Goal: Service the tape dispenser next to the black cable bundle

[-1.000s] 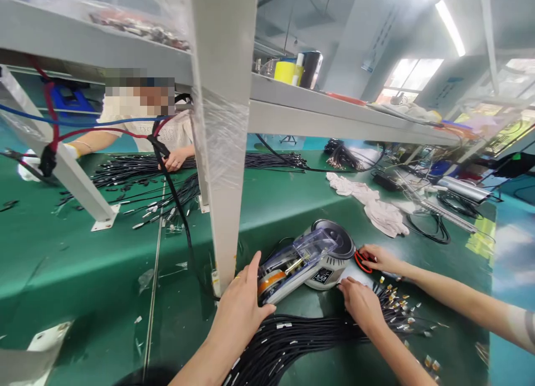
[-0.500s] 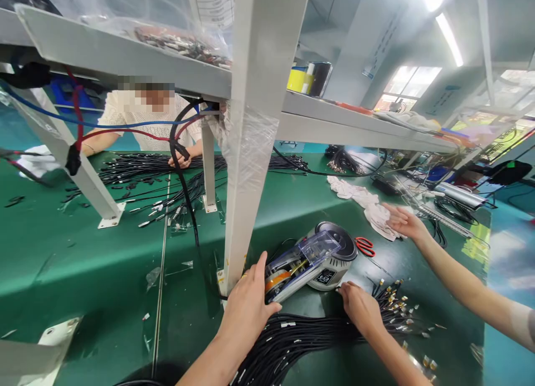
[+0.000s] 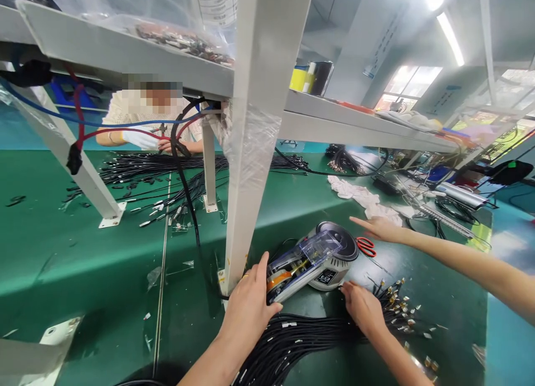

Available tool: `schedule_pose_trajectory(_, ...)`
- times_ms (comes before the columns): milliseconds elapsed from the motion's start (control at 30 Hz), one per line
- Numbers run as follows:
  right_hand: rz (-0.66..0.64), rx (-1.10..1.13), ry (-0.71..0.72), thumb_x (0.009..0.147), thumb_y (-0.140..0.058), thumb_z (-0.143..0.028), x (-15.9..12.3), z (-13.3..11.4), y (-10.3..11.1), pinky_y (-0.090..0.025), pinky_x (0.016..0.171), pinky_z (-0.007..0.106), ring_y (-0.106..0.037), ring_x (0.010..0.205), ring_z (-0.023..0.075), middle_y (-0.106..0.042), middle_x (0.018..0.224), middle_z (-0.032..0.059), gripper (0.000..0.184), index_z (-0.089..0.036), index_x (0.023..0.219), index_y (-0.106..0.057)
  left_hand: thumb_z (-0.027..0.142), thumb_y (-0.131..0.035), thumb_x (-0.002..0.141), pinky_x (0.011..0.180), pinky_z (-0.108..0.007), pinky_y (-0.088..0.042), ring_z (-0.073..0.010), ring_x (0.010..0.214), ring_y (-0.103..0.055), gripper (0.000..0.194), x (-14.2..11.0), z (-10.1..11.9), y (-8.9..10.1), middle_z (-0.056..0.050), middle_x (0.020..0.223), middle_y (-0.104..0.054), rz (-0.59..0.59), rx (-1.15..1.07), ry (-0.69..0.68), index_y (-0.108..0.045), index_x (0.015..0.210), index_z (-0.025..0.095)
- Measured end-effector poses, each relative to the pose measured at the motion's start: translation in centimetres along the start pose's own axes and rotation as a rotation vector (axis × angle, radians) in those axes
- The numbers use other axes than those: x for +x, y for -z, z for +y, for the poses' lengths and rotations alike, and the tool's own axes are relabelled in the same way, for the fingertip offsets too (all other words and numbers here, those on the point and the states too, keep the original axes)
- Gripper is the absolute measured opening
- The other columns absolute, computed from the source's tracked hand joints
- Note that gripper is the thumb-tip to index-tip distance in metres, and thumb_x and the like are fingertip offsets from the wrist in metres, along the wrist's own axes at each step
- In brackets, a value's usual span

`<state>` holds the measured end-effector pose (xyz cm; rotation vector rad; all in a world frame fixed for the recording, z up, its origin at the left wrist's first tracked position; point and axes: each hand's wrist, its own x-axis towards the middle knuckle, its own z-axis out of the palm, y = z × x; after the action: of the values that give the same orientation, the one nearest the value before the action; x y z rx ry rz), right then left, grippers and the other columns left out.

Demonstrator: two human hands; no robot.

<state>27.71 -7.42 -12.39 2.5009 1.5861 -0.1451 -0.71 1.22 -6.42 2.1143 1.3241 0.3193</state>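
Your left hand lies open and flat against the near end of the grey, clear-lidded tape dispenser while your right hand, fingers spread and gripping nothing, presses the bundle of black cables just beside it; keep both steady.

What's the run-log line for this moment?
left hand: on tape dispenser | right hand: on cable bundle | co-worker's hand: over scissors
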Motion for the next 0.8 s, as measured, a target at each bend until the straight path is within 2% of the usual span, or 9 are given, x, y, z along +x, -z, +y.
schedule_pose_trajectory(100,0.008,-0.009,-0.008,0.094,-0.026,-0.021,0.2,0.3,0.2,-0.038,0.071,0.030,-0.067,0.093,0.0241,-0.066,0.093,0.0058,0.036,-0.015,0.088,-0.061,0.019,-0.074,0.073,0.105,-0.038,-0.040,-0.0268,0.122,-0.050,0.098,0.0,0.0,0.1,-0.013,0.137,-0.050,-0.021,-0.004,0.002,-0.015,0.150,0.014)
schedule_pose_trajectory(267,0.004,0.002,0.021,0.095,-0.026,-0.023,-0.9,-2.4,-0.6,-0.040,0.076,0.031,-0.066,0.096,0.0237,-0.069,0.096,0.0058,0.039,-0.016,0.087,-0.063,0.020,-0.076,0.072,0.106,-0.040,-0.039,-0.0278,0.124,-0.048,0.099,0.1,0.0,0.0,-0.013,0.138,-0.049,-0.022,-0.005,0.007,-0.015,0.150,0.014)
schedule_pose_trajectory(333,0.004,0.012,0.020,0.096,-0.026,-0.025,-1.1,-2.6,-0.9,-0.041,0.076,0.031,-0.066,0.097,0.0230,-0.069,0.100,0.0051,0.039,-0.017,0.087,-0.063,0.021,-0.077,0.071,0.105,-0.039,-0.039,-0.0277,0.123,-0.048,0.100,0.2,0.0,0.0,-0.013,0.137,-0.050,-0.028,-0.003,0.009,-0.015,0.150,0.014)
schedule_pose_trajectory(433,0.009,0.018,0.016,0.096,-0.025,-0.025,-0.7,-1.5,-1.0,-0.042,0.076,0.030,-0.066,0.100,0.0221,-0.068,0.104,0.0036,0.038,-0.018,0.091,-0.063,0.021,-0.075,0.072,0.105,-0.039,-0.039,-0.0264,0.122,-0.049,0.098,0.1,0.0,0.1,-0.011,0.135,-0.051,-0.033,0.003,0.011,-0.015,0.150,0.014)
schedule_pose_trajectory(600,0.027,-0.008,-0.033,0.094,-0.027,-0.022,0.2,0.5,-0.5,-0.039,0.070,0.029,-0.067,0.094,0.0243,-0.068,0.098,0.0070,0.036,-0.016,0.088,-0.062,0.023,-0.074,0.073,0.105,-0.035,-0.039,-0.0250,0.125,-0.050,0.096,0.0,-0.1,0.1,-0.011,0.138,-0.051,-0.034,0.016,0.011,-0.016,0.149,0.017)
schedule_pose_trajectory(700,0.043,-0.013,-0.016,0.094,-0.027,-0.023,-0.3,-0.7,-0.6,-0.038,0.069,0.028,-0.067,0.091,0.0226,-0.069,0.096,0.0070,0.037,-0.017,0.087,-0.063,0.032,-0.073,0.071,0.106,-0.036,-0.038,-0.0265,0.126,-0.051,0.096,0.1,-0.4,-0.1,-0.011,0.137,-0.053,-0.020,0.018,0.004,-0.017,0.149,0.023)
schedule_pose_trajectory(800,0.046,-0.018,0.011,0.094,-0.027,-0.022,-1.0,-2.5,-0.9,-0.039,0.071,0.028,-0.067,0.090,0.0214,-0.070,0.092,0.0066,0.038,-0.017,0.086,-0.064,0.038,-0.073,0.070,0.106,-0.038,-0.038,-0.0282,0.127,-0.051,0.098,0.2,-0.7,-0.3,-0.012,0.136,-0.055,-0.009,0.016,-0.001,-0.016,0.148,0.023)
